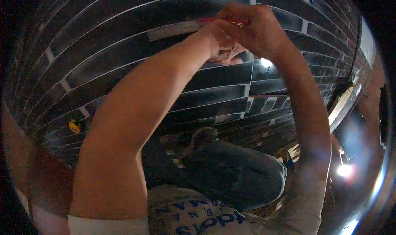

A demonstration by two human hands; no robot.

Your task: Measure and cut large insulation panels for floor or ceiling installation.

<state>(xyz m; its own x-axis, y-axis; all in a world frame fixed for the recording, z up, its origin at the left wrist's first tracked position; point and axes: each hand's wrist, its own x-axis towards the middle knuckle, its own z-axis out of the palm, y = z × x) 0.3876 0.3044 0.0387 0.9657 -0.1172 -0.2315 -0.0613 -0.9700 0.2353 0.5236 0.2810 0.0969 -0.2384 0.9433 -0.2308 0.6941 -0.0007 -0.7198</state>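
Both my hands are raised together at the upper middle, against a wall of dark rectangular pieces point(214, 90) parted by pale lines. My right hand point(264, 26) is closed around a thin red thing point(208, 20), whose kind I cannot make out. My left hand point(225, 41) crosses just below and against it. Some left fingers curl up near the red thing and are partly hidden, while others show at the lower edge of the hand. A pale flat strip with faint marks point(173, 30) reaches leftward from behind my left wrist.
A yellow and black tape measure point(75, 124) is at the lower left. My bent knee in dark trousers point(235, 173) and a shoe point(204, 136) are below. A bright lamp point(344, 170) glows at the right, near a pale board point(342, 105).
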